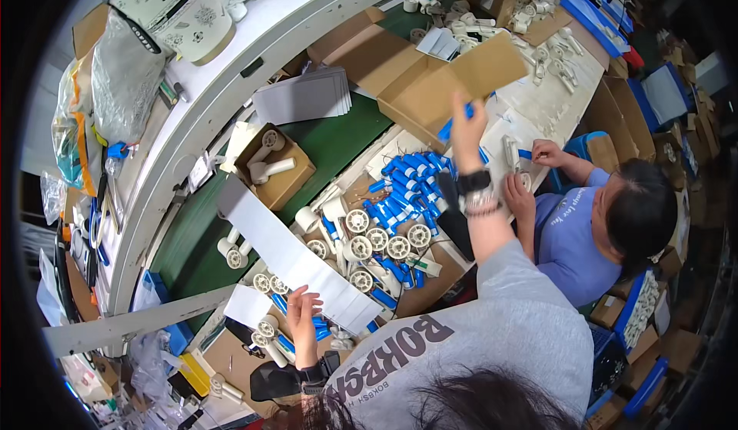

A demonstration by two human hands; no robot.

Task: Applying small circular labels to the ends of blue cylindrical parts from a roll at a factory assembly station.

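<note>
My right hand is raised toward the open cardboard box, fingers closed round a blue cylinder; a bit of blue also shows at the fingertips. Below that wrist lies a heap of blue cylinders with pale ends. My left hand hovers with fingers loosely apart, seemingly holding nothing, beside a long white strip. Around the strip are several white plastic housings with spoked round ends. The open cardboard box has its flaps spread, on the far side of the heap.
A co-worker in a lilac top sits at right, both hands on a white part. A small carton with white housings stands on the green belt. Grey cards are stacked beyond. A metal bar crosses at lower left.
</note>
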